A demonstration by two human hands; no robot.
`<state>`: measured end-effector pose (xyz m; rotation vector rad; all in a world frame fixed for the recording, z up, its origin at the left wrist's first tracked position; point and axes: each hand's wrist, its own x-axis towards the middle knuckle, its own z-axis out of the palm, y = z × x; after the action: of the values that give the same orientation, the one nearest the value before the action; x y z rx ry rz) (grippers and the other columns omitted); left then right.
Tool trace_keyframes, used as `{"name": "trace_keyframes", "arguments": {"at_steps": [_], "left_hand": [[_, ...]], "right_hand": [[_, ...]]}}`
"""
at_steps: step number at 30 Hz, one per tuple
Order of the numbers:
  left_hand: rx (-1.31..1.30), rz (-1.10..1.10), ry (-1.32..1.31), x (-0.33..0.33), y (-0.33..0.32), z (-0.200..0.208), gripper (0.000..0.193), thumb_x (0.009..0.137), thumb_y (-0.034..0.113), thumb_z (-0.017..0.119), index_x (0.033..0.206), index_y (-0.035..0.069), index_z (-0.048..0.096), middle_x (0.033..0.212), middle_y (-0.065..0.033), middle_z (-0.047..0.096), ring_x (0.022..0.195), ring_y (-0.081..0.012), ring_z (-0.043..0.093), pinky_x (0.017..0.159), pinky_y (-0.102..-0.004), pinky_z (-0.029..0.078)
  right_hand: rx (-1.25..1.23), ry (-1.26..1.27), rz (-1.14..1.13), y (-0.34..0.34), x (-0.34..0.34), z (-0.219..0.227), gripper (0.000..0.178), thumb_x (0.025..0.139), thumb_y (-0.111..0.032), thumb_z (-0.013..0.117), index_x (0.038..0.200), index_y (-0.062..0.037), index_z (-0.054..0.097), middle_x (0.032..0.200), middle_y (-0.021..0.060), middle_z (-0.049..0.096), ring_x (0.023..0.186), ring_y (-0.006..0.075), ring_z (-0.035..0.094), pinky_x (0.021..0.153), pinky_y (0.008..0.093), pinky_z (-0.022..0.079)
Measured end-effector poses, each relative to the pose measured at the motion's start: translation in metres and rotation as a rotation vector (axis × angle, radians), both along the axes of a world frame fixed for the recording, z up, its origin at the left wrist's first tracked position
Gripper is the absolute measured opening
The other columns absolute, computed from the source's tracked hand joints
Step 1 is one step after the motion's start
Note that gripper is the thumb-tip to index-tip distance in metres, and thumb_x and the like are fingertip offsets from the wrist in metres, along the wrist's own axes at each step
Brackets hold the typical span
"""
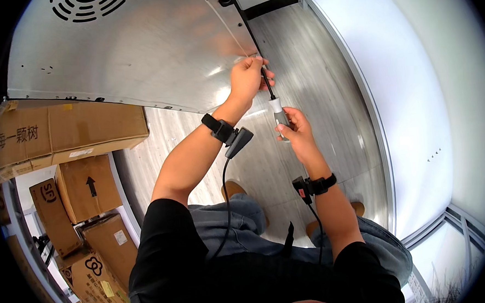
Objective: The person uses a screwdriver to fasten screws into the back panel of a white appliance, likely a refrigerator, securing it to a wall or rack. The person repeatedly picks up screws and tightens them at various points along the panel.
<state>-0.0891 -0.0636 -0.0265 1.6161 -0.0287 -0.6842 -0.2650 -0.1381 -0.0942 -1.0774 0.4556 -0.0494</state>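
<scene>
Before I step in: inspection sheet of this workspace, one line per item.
Surface: silver metal panel, vent slots near the picture's top edge.
Job's things: one screwdriver, grey-white handle, dark shaft alongside the panel's right edge; tip not clear.
Clutter: brown cartons stacked at left.
Hands: right hand grips the handle; left hand is at the panel edge, fingers by the shaft, its grip unclear.
Cables: two, black; left cable and right cable run from the wrist units toward the body, neither crossing the screwdriver.
Surroundings: grey wood-look floor, white shelf at right. Other people: nothing seen.
</scene>
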Motion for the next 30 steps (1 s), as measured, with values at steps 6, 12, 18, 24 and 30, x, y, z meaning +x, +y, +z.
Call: {"name": "trace_keyframes", "arguments": {"at_steps": [6, 12, 18, 24, 30], "left_hand": [[-0.038, -0.05, -0.011, -0.007, 0.002, 0.004, 0.024, 0.098, 0.021, 0.042, 0.109, 0.006, 0.057, 0.083, -0.0094, 0.066, 0.067, -0.0186, 0.067, 0.057, -0.0271, 0.051], [-0.211, -0.23, 0.128, -0.006, -0.021, -0.001, 0.024, 0.098, 0.016, 0.042, 0.112, 0.004, 0.057, 0.094, -0.0102, 0.066, 0.077, -0.0192, 0.068, 0.063, -0.027, 0.053], [-0.28, -0.48, 0.294, 0.008, -0.059, -0.04, 0.025, 0.097, 0.017, 0.047, 0.117, 0.004, 0.055, 0.099, -0.0123, 0.065, 0.086, -0.0208, 0.067, 0.071, -0.0289, 0.053], [-0.197, -0.584, 0.457, 0.002, -0.098, -0.084, 0.021, 0.094, 0.019, 0.055, 0.11, 0.005, 0.059, 0.098, -0.0087, 0.066, 0.089, -0.0179, 0.065, 0.075, -0.0285, 0.051], [-0.085, -0.594, 0.457, -0.001, -0.098, -0.117, 0.018, 0.092, 0.019, 0.061, 0.101, 0.004, 0.064, 0.091, -0.0046, 0.065, 0.085, -0.0138, 0.06, 0.079, -0.0266, 0.049]], "right_hand": [[0.11, 0.066, -0.004, -0.007, -0.004, -0.004, 0.039, 0.084, -0.013, 0.062, 0.119, -0.0011, 0.051, 0.098, 0.0072, 0.058, 0.081, 0.0148, 0.059, 0.067, 0.0285, 0.05], [0.119, 0.118, -0.128, -0.035, -0.019, -0.011, 0.036, 0.083, -0.016, 0.061, 0.115, -0.0017, 0.053, 0.089, 0.0084, 0.062, 0.073, 0.0158, 0.06, 0.059, 0.0275, 0.046], [0.155, 0.211, -0.389, -0.031, -0.04, -0.006, 0.033, 0.085, -0.018, 0.06, 0.113, -0.0036, 0.054, 0.086, 0.0073, 0.063, 0.07, 0.013, 0.06, 0.056, 0.0248, 0.045], [0.167, 0.341, -0.517, -0.038, -0.057, -0.011, 0.028, 0.085, -0.019, 0.058, 0.109, -0.0052, 0.055, 0.081, 0.0057, 0.063, 0.063, 0.0125, 0.06, 0.052, 0.025, 0.043], [0.269, 0.321, -0.533, -0.035, -0.073, -0.042, 0.024, 0.085, -0.018, 0.056, 0.105, -0.0047, 0.056, 0.077, 0.0072, 0.063, 0.057, 0.0133, 0.059, 0.045, 0.0236, 0.041]]}}
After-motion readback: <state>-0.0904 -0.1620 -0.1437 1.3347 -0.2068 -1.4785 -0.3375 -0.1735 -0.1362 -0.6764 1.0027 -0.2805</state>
